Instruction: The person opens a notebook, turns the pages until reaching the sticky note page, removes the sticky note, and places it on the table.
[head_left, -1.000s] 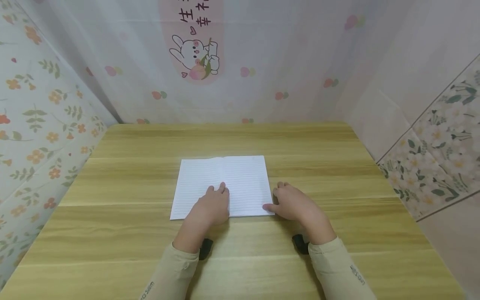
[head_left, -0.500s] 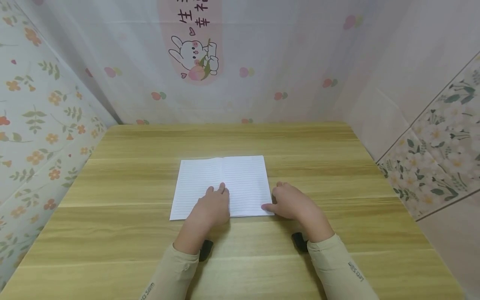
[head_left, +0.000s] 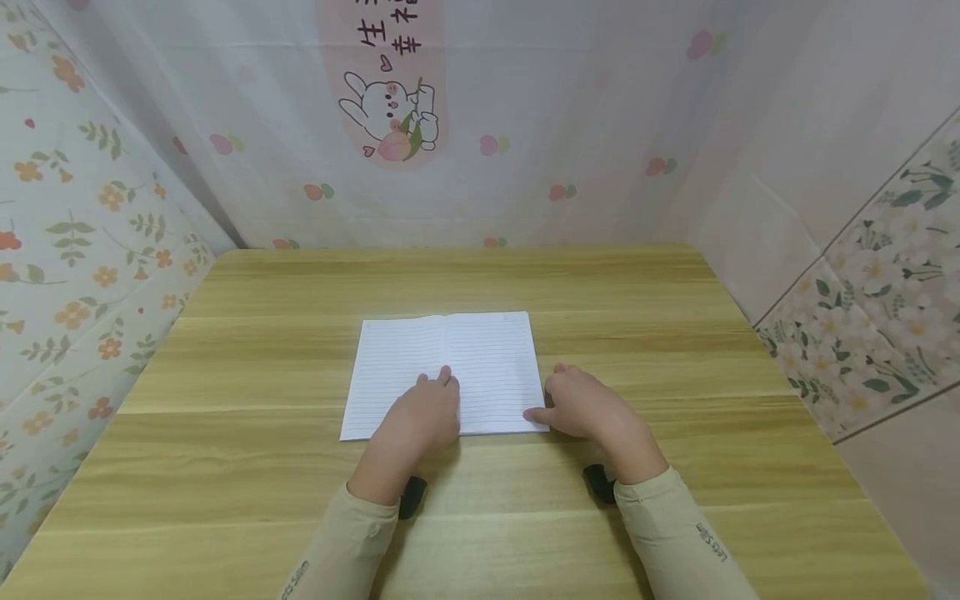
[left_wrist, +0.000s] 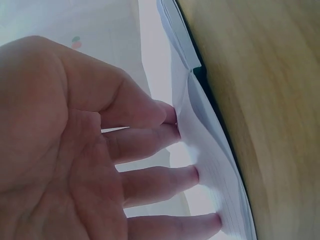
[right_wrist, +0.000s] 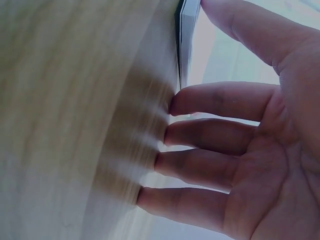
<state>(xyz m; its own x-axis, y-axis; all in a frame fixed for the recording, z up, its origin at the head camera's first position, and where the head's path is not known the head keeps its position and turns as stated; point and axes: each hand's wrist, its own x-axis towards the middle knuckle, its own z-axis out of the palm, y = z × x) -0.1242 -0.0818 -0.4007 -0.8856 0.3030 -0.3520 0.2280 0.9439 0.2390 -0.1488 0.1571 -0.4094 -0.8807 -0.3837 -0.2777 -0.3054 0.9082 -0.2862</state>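
The notebook [head_left: 491, 367] lies open on the wooden table [head_left: 495, 517], its two white pages [head_left: 397, 350] spread side by side, printed with thin horizontal lines. Close to the middle fold [head_left: 446, 337], the paper rises in a gentle curve. In the left wrist view, a dark cover [left_wrist: 200, 74] is seen below the sheets, against the wood.

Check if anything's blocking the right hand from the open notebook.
Nothing visible is. The right hand is at the right edge of the notebook: its thumb reaches over the near corner, and its other fingertips rest on the table beside it.
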